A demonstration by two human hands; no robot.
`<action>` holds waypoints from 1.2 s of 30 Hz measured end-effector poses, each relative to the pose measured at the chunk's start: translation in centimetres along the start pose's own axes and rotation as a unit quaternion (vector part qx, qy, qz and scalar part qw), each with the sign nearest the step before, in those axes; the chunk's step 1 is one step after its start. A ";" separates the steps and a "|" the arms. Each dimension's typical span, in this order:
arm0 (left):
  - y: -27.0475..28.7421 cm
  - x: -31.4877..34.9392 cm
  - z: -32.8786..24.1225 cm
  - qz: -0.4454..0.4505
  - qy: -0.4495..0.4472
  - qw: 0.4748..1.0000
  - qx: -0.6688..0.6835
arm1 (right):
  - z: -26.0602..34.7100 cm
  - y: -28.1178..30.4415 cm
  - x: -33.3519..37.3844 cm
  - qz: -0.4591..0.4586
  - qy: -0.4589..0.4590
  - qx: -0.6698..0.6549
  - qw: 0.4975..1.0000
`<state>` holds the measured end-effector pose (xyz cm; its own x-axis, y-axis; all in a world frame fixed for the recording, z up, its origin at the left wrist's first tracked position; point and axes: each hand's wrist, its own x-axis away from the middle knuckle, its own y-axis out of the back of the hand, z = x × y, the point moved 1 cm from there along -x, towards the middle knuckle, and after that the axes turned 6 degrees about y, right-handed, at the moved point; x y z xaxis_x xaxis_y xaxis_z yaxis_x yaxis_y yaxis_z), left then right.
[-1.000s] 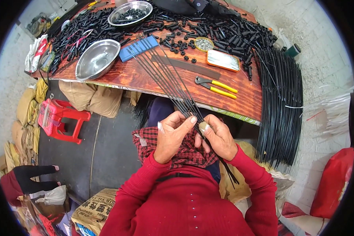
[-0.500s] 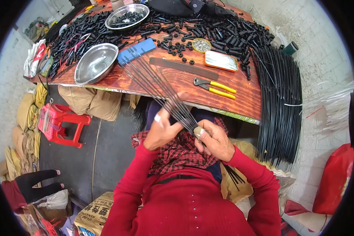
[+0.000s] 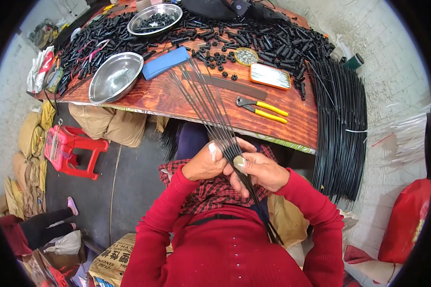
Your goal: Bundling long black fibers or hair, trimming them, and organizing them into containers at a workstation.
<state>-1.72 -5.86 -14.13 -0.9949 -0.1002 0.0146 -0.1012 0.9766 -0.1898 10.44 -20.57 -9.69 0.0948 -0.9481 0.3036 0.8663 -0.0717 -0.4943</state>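
Note:
Over my lap, both hands are closed around a bundle of thin black rods (image 3: 209,114). The rods fan out over the table's front edge at their far end, and their lower ends slant down past my right side. My left hand (image 3: 206,161), with white tape on it, wraps the bundle from the left. My right hand (image 3: 265,171) grips it just beside, with a beige covering on the thumb pressed against the rods. Some fingers are hidden behind the bundle.
On the wooden table (image 3: 292,125) lie yellow-handled pliers (image 3: 263,109), a flat dark bar (image 3: 230,86), a blue block (image 3: 165,63), a metal bowl (image 3: 116,76) and heaped black tubular parts (image 3: 273,43). More black rods (image 3: 341,138) hang at the right edge. A red stool (image 3: 76,152) stands left.
My left hand has moved down and right, closing around the rods near my right hand. The rods' far ends have swung right and stand steeper; their lower ends have shifted left.

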 end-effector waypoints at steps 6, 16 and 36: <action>-0.1 0.5 2.5 -0.065 -0.017 0.996 -0.066 | 1.2 0.1 -0.2 0.028 0.024 0.006 0.999; 0.6 1.5 -1.7 0.103 0.029 0.986 -0.125 | 9.6 -2.2 2.3 0.075 0.131 -0.018 0.988; 16.7 -12.1 -1.7 -0.161 -0.177 0.726 -0.645 | 3.7 0.8 -8.1 -0.026 0.197 0.105 0.974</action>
<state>8.66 12.01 -15.84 -0.8776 -0.1830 -0.4431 -0.4767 0.2350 0.8470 12.23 -11.84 -9.52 -0.1110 -0.9933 -0.0325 0.9503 -0.0966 -0.2959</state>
